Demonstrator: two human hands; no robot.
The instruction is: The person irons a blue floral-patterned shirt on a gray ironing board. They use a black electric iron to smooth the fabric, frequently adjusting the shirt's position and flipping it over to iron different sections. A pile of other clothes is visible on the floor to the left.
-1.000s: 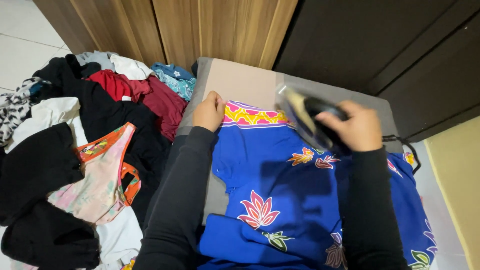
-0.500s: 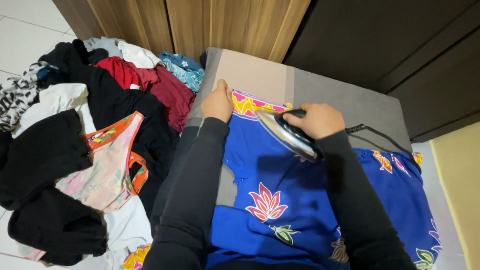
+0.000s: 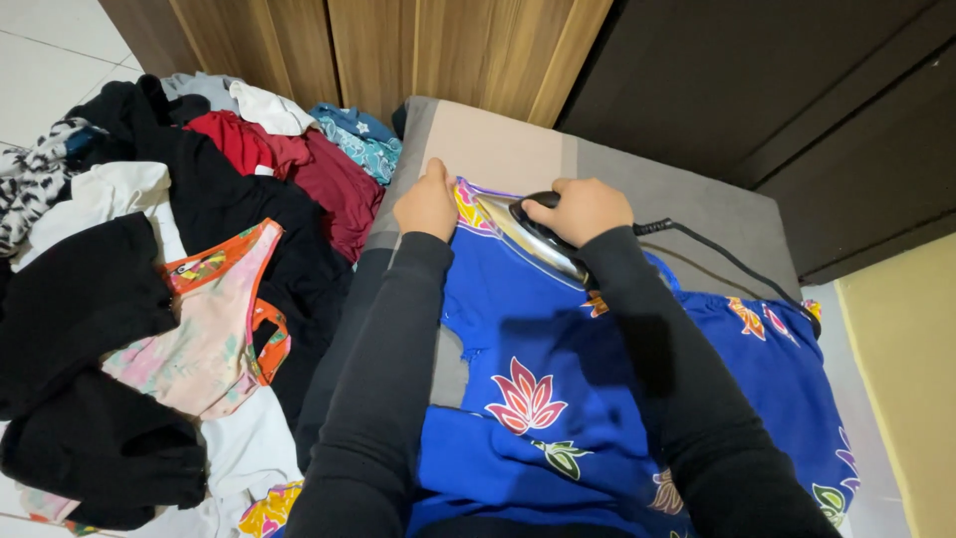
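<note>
So here's my setup: I've got the blue floral garment (image 3: 558, 399) spread flat over a grey padded board (image 3: 518, 149) that sits low, right up against the wooden cabinet doors (image 3: 438, 50). My right hand (image 3: 583, 207) is wrapped tight around the handle of the iron (image 3: 533, 231), soleplate down on the cloth near the top edge, where the yellow and pink patterned trim (image 3: 468, 204) runs. The iron points toward that trim, so I can work into the border without bunching it.

My left hand (image 3: 428, 199) is pressed down on the corner of the fabric just beside the iron's nose, fingers curled over the edge. It isn't gripping anything as such, more pinning the cloth so it stays taut and doesn't slide with the iron. Keeping it that close means the bit under the plate lies smooth.

The black cord (image 3: 727, 261) trails off to my right across the board, out of the way of the fabric.

Off to my left on the tiled floor is the pile of clothes (image 3: 169, 299): black stuff, a dark red piece (image 3: 299, 164), a pink and orange top (image 3: 214, 329), some white, a teal one (image 3: 358, 134) by the cabinet. All within reach of the board.
</note>
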